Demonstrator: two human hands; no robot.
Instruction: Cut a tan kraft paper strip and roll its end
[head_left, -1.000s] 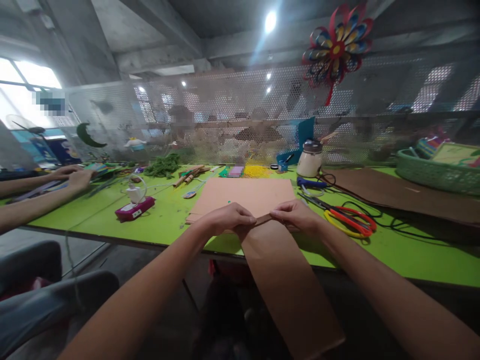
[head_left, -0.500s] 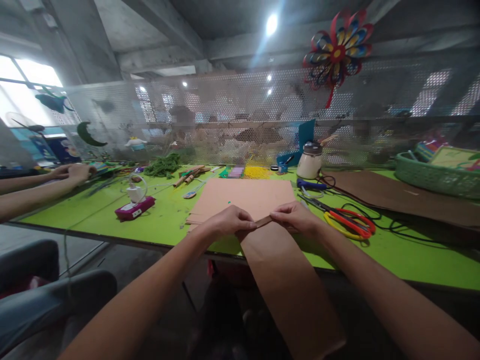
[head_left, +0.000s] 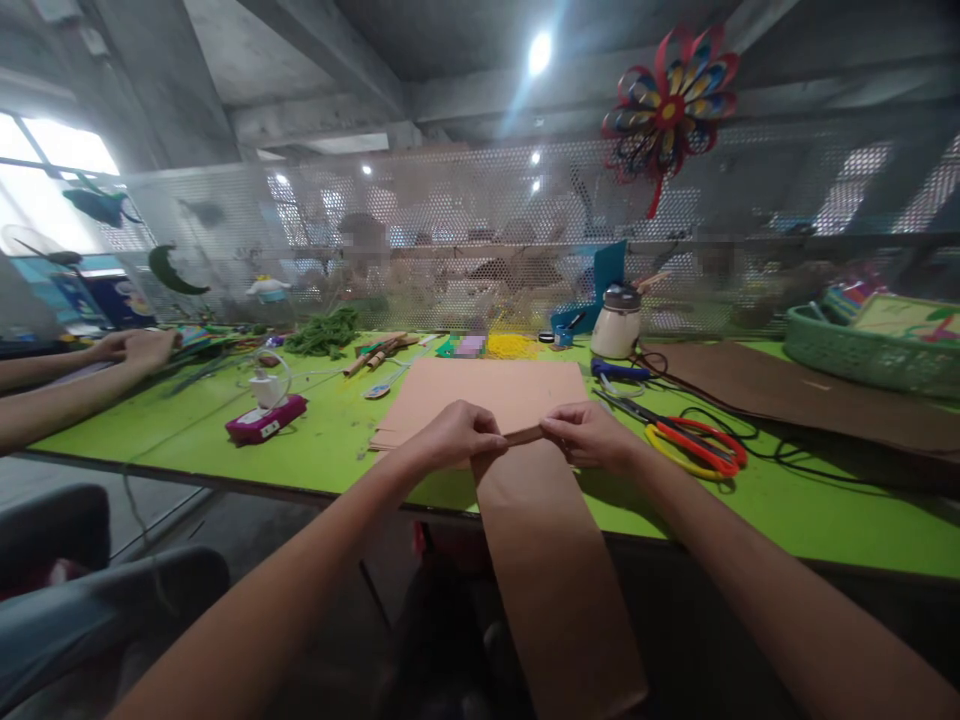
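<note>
A long strip of brown paper [head_left: 551,560] hangs from my hands over the table's front edge toward my lap. Its top end is folded into a narrow band. My left hand [head_left: 469,432] pinches the left end of that band, and my right hand [head_left: 589,432] pinches the right end. Just behind them lies a stack of light brown paper sheets [head_left: 495,385] on the green table [head_left: 322,460]. To the right of my right hand are scissors [head_left: 697,445] with red and yellow handles.
A glue gun [head_left: 621,371] and a jar [head_left: 617,322] stand behind the scissors. A green basket [head_left: 870,355] is at far right, near dark brown sheets [head_left: 750,380]. Left are a purple power strip [head_left: 266,420], green fibres [head_left: 324,332] and another person's hands [head_left: 146,348].
The hanging part of the paper strip has swung to the left and hangs straighter. Both my hands keep their pinch on the folded end. The view has shifted slightly.
</note>
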